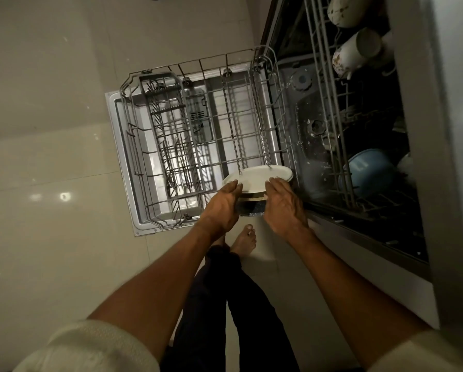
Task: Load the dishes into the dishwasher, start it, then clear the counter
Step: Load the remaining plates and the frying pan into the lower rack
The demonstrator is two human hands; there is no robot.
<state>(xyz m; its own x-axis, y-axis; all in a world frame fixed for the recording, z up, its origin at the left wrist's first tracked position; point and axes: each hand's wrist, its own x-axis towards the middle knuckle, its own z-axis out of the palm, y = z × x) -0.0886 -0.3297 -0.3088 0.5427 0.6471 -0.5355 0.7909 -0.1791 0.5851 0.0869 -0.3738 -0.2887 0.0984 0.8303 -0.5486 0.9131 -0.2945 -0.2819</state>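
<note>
While both arms reach forward over the floor, the left hand [222, 204] and the right hand [284, 206] hold a stack of dishes between them, fingers curled over the near rim from either side. On top lies a white plate [259, 177], tilted a little, and beneath it a dark dish [250, 208] with a pale rim. The stack sits at the 5 o'clock corner of the lower rack [198, 135], which is pulled out over the open dishwasher door [123, 157]; the plate's far edge touches the rack's upright tines. A cutlery basket [168, 124] stands in the rack at 9 o'clock, with a few pieces of cutlery in it. At 2 o'clock from the hands, the upper rack [329, 103] carries two patterned mugs [355, 53] and a blue bowl [369, 173]. Bare feet [245, 241] stand at 6 o'clock, just below the hands.
</note>
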